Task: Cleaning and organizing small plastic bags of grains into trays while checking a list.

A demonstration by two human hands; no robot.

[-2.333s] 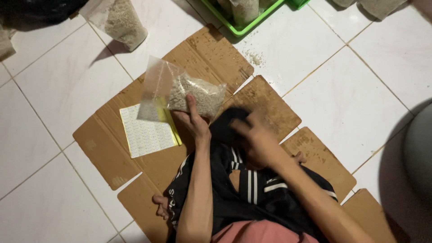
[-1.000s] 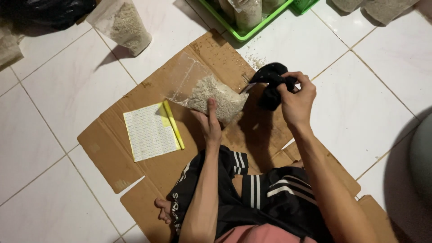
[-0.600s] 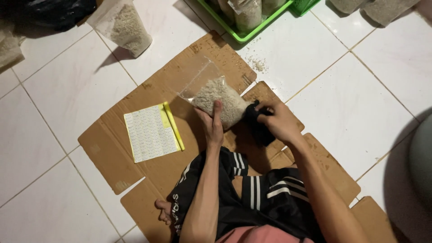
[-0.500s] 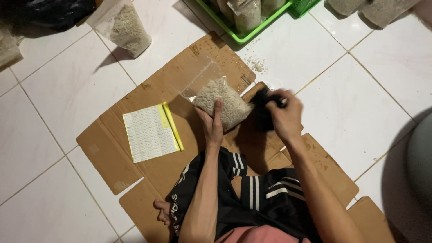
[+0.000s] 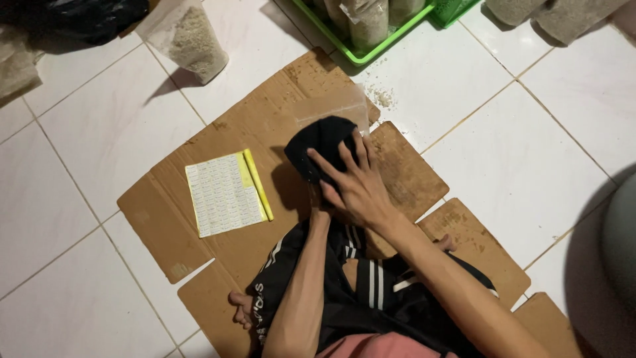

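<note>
Two hands meet over the middle of the flattened cardboard we sit on, and both are ours. Nearest us, our crossed legs in black striped trousers cover part of the sheet. Our right hand lies with its fingers spread wide over a black cup-like scoop, pressing on it rather than gripping. Our left hand is almost wholly hidden beneath the right one and the scoop; we cannot tell whether it is closed on anything. Just past the scoop a clear plastic bag shows only as a pale sheen, and how it stands is hidden. We judge the main risk to be spilling: with the bag's mouth out of sight under the scoop, a slight tilt or a slack hold could send grain over the cardboard. A flat palm could also let the scoop slide. To the left lies a white sheet of small labels with a yellow strip along one edge, well apart from the hands. Farther out, white floor tiles carry a few scattered grains. Beyond them stand a green crate and filled bags of grain.
</note>
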